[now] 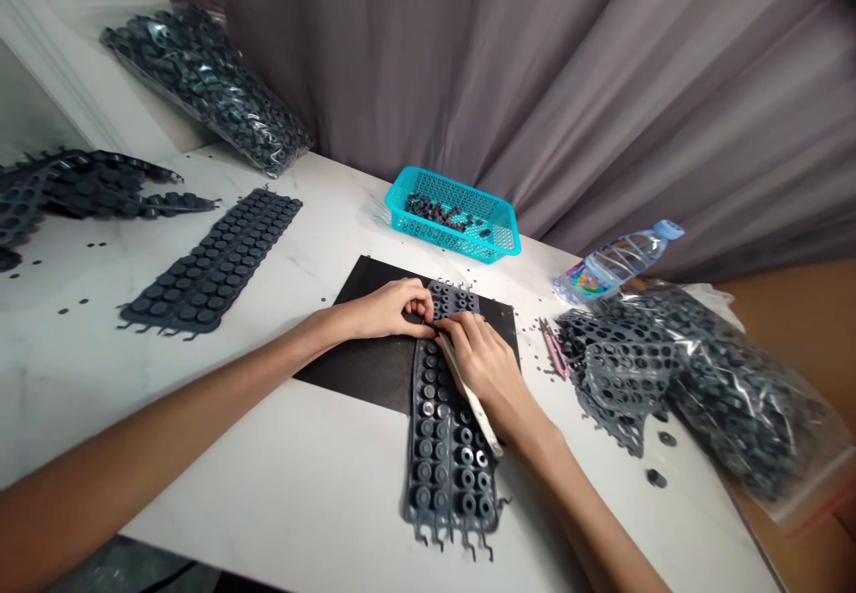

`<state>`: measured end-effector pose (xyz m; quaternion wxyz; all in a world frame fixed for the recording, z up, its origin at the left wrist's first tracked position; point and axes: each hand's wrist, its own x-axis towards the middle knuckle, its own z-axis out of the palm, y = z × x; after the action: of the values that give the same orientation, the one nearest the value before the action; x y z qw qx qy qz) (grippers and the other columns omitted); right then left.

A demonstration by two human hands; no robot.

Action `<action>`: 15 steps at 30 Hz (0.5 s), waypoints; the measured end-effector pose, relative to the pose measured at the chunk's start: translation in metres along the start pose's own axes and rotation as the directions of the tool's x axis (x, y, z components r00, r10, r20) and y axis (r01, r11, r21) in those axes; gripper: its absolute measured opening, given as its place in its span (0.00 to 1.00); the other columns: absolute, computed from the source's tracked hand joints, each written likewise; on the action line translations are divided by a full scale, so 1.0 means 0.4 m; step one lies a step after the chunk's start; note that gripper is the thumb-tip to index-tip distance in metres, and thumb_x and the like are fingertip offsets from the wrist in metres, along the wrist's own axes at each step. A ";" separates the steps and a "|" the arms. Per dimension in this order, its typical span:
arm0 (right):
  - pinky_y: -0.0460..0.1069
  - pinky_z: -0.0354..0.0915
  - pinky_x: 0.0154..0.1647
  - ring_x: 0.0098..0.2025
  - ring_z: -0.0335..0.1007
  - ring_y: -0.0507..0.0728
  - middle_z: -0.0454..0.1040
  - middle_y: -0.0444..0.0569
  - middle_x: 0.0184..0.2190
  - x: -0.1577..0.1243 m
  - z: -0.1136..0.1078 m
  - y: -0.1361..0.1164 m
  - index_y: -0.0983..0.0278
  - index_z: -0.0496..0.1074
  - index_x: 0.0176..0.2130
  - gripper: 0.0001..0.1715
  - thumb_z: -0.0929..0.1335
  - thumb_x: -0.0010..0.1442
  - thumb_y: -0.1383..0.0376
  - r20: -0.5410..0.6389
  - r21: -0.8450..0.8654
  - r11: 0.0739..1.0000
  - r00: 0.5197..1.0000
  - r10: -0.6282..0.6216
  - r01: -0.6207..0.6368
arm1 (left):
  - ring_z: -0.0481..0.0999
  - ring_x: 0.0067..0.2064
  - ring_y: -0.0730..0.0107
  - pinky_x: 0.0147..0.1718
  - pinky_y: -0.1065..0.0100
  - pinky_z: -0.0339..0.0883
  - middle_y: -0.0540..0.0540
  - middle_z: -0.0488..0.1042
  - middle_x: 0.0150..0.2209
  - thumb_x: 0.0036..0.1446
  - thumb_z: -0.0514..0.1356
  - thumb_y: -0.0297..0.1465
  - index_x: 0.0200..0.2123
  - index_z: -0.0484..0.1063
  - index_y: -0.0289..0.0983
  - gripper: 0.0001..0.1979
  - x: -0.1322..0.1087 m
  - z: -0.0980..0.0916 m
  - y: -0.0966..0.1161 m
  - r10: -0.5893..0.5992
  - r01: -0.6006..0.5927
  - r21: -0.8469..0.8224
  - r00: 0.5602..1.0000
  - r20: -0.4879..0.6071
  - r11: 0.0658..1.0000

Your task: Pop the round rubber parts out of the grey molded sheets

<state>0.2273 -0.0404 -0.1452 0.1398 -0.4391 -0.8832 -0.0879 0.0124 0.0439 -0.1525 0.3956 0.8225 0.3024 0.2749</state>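
Observation:
A long dark rubber sheet (423, 450) with rows of round, cup-like pieces lies lengthwise in front of me, its far part on a black mat (361, 370). My left hand (399, 308) is at the sheet's left edge, thumb and fingers pinched on it. My right hand (482, 357) rests over the sheet's right side, closed on a slim white-handled tool (476, 406). The handle slants back toward me; its working tip is hidden between the hands.
A turquoise basket (455, 241) holds small dark pieces. Another studded sheet (214, 263) lies left, near a filled bag (207, 85). On the right are pink snips (554, 350), a water bottle (615, 263), perforated sheet scraps (629, 370) and a bag of dark parts (728, 397).

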 end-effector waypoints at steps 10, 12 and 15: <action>0.55 0.66 0.38 0.37 0.71 0.62 0.69 0.59 0.46 -0.070 -0.057 0.148 0.67 0.68 0.50 0.20 0.56 0.74 0.57 -0.221 -0.039 0.812 0.798 0.561 -0.582 | 0.67 0.39 0.67 0.41 0.65 0.64 0.47 0.70 0.38 0.53 0.69 0.40 0.33 0.75 0.37 0.13 0.004 -0.011 0.008 -0.062 0.063 -0.015 0.997 0.054 0.998; 0.55 0.64 0.35 0.34 0.70 0.62 0.69 0.59 0.42 -0.113 -0.072 0.204 0.68 0.70 0.46 0.21 0.55 0.73 0.59 -0.083 -0.154 0.778 0.792 0.605 -0.610 | 0.67 0.39 0.67 0.41 0.65 0.64 0.47 0.70 0.38 0.54 0.69 0.40 0.33 0.74 0.38 0.13 0.001 -0.011 0.003 -0.044 0.045 -0.019 0.998 0.044 0.999; 0.55 0.64 0.36 0.36 0.72 0.64 0.70 0.63 0.46 -0.144 -0.088 0.248 0.70 0.67 0.55 0.21 0.57 0.72 0.60 -0.034 -0.182 0.751 0.767 0.640 -0.635 | 0.68 0.39 0.67 0.41 0.65 0.64 0.47 0.71 0.38 0.54 0.69 0.40 0.34 0.73 0.38 0.13 -0.002 -0.008 0.000 -0.024 0.024 -0.006 0.999 0.026 1.000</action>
<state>0.3457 -0.0340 -0.1274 0.1069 -0.7258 -0.6708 -0.1088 0.0098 0.0450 -0.1509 0.4052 0.8211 0.3062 0.2606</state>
